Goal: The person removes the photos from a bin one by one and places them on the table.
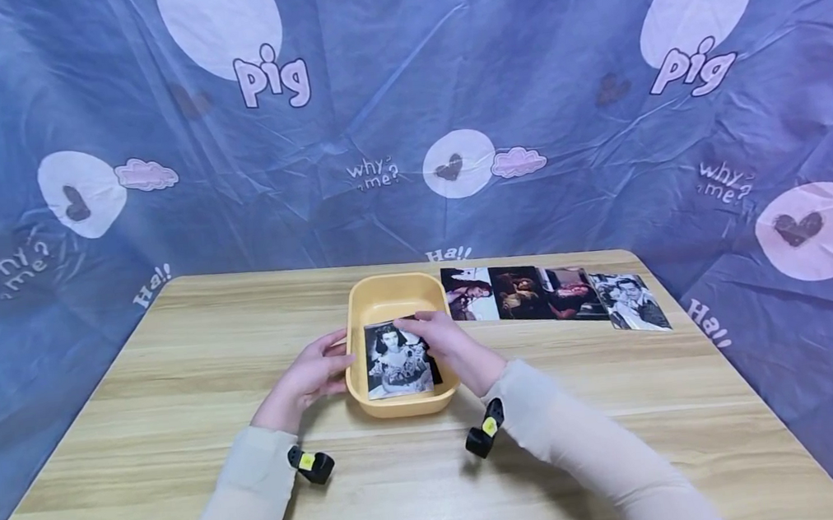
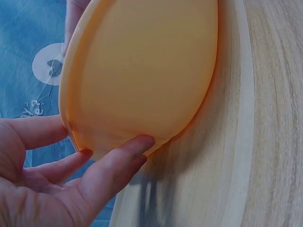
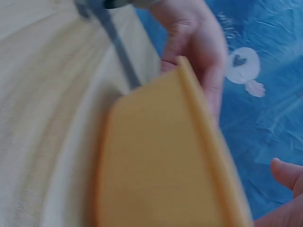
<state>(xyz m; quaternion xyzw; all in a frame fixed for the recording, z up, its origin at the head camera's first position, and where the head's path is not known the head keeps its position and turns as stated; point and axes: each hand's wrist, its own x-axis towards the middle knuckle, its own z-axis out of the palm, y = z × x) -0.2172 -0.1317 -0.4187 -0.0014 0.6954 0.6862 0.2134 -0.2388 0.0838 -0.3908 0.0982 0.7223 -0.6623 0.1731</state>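
A yellow plastic tray (image 1: 407, 405) stands on the table, its rounded long sides running away from me. My left hand (image 1: 318, 369) holds its left side, thumb at the rim and fingers against the outer wall (image 2: 142, 71). Over the tray's right side, my right hand (image 1: 457, 351) pinches a black-and-white photo card (image 1: 398, 365) of a person in a ruffled dress near its top right corner. A dark edge shows beneath that card, so more cards may lie under it. In the right wrist view, only part of the right hand (image 3: 286, 201) appears, beyond the rim.
Right of the tray, several photo cards lie in a row: a colour one (image 1: 470, 295), two darker ones (image 1: 519, 292) (image 1: 574, 292) and a black-and-white one (image 1: 630, 301) at the right end. A blue printed cloth (image 1: 389, 114) hangs behind the wooden table (image 1: 209, 352).
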